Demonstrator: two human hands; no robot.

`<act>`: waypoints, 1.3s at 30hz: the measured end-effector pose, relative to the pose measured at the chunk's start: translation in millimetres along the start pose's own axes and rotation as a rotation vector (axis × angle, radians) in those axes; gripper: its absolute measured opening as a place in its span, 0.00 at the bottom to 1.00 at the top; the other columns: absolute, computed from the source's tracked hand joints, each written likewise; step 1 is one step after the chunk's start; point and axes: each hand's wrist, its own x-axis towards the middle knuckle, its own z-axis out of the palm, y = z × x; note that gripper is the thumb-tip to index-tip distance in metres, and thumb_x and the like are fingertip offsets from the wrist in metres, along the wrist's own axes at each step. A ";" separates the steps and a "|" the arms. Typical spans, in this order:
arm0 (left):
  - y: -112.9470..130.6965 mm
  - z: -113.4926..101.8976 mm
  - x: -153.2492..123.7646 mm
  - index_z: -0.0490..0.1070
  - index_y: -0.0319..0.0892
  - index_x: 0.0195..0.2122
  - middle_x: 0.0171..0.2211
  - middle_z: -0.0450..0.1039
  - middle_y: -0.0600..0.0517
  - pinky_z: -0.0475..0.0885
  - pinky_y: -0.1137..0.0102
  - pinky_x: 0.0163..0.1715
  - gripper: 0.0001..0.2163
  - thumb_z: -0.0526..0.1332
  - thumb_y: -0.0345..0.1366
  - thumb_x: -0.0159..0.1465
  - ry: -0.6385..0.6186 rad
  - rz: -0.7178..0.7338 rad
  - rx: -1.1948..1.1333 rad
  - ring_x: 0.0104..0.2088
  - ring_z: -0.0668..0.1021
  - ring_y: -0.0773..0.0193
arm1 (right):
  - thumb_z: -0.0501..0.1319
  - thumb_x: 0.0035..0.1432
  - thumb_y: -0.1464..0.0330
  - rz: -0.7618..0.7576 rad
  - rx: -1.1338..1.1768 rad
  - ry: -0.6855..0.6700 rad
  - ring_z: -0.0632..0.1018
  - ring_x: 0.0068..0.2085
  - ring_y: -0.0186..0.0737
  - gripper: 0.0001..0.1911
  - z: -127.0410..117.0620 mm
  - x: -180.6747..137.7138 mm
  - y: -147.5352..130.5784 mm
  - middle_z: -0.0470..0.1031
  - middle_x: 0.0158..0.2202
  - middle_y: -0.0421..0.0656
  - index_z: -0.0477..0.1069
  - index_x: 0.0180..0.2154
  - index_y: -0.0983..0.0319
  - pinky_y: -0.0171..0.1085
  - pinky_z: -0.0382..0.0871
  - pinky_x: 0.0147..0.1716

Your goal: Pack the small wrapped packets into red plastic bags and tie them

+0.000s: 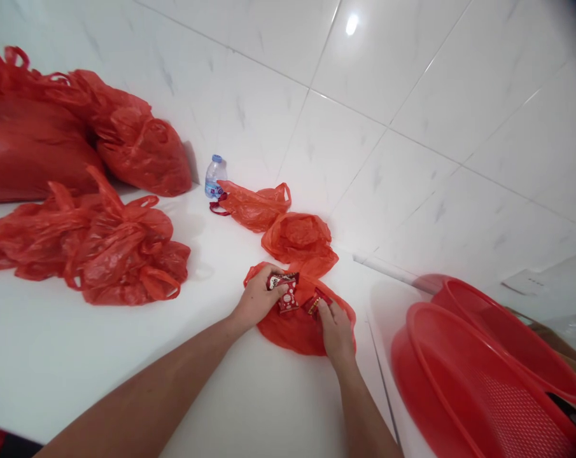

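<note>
On the white surface in front of me lies a red plastic bag (292, 337), its mouth spread wide. My left hand (260, 298), over the bag's left side, is closed on small red-and-white snack packets (288, 301), held between thumb and fingers. To its right, my right hand (336, 327) pinches a dark red snack packet (315, 303) with yellow print over the bag. Both hands are within the bag's outline. Just behind this bag sits a second red plastic bag (298, 236), crumpled, and past that another red bag (256, 207).
A small water bottle (216, 177) with a blue cap stands near the tiled wall (354, 152). Full red bags (139, 149) rest at the back left, with a heap of crumpled red bags (120, 254) before them. Red plastic baskets (464, 362) stand at the right, beyond the table edge.
</note>
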 end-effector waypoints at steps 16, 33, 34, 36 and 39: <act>3.6 -8.0 0.8 0.71 0.46 0.44 0.43 0.73 0.49 0.65 0.59 0.48 0.11 0.57 0.37 0.61 -0.005 0.283 0.396 0.46 0.72 0.54 | 0.60 0.50 0.54 0.232 0.341 -0.114 0.78 0.37 0.44 0.23 2.7 13.9 24.2 0.77 0.40 0.44 0.72 0.45 0.60 0.37 0.74 0.27; -9.2 -4.9 30.1 0.72 0.51 0.48 0.56 0.66 0.47 0.62 0.57 0.53 0.28 0.69 0.49 0.44 -0.316 0.236 0.548 0.56 0.67 0.44 | 0.55 0.54 0.51 0.278 0.301 -0.082 0.76 0.19 0.36 0.21 -25.2 23.8 27.3 0.76 0.32 0.44 0.65 0.41 0.60 0.31 0.62 0.14; -3.9 -5.8 26.4 0.72 0.51 0.48 0.55 0.68 0.47 0.62 0.57 0.53 0.24 0.67 0.47 0.49 -0.303 0.284 0.547 0.56 0.68 0.47 | 0.54 0.54 0.52 0.269 0.275 -0.048 0.76 0.19 0.37 0.20 -25.7 23.7 26.5 0.76 0.30 0.43 0.66 0.39 0.61 0.32 0.62 0.14; 6.1 -7.8 16.0 0.72 0.49 0.48 0.51 0.70 0.47 0.62 0.57 0.53 0.17 0.62 0.44 0.57 -0.295 0.381 0.568 0.53 0.69 0.49 | 0.54 0.55 0.53 0.212 0.195 0.055 0.74 0.19 0.37 0.18 -24.7 21.2 22.6 0.74 0.26 0.41 0.67 0.35 0.61 0.33 0.62 0.15; 11.8 -9.9 -2.5 0.72 0.49 0.47 0.50 0.71 0.46 0.61 0.54 0.53 0.16 0.61 0.42 0.57 -0.333 0.463 0.580 0.52 0.70 0.49 | 0.53 0.56 0.53 0.063 0.139 0.176 0.71 0.20 0.35 0.18 -19.0 14.3 13.7 0.72 0.23 0.39 0.68 0.30 0.60 0.34 0.62 0.19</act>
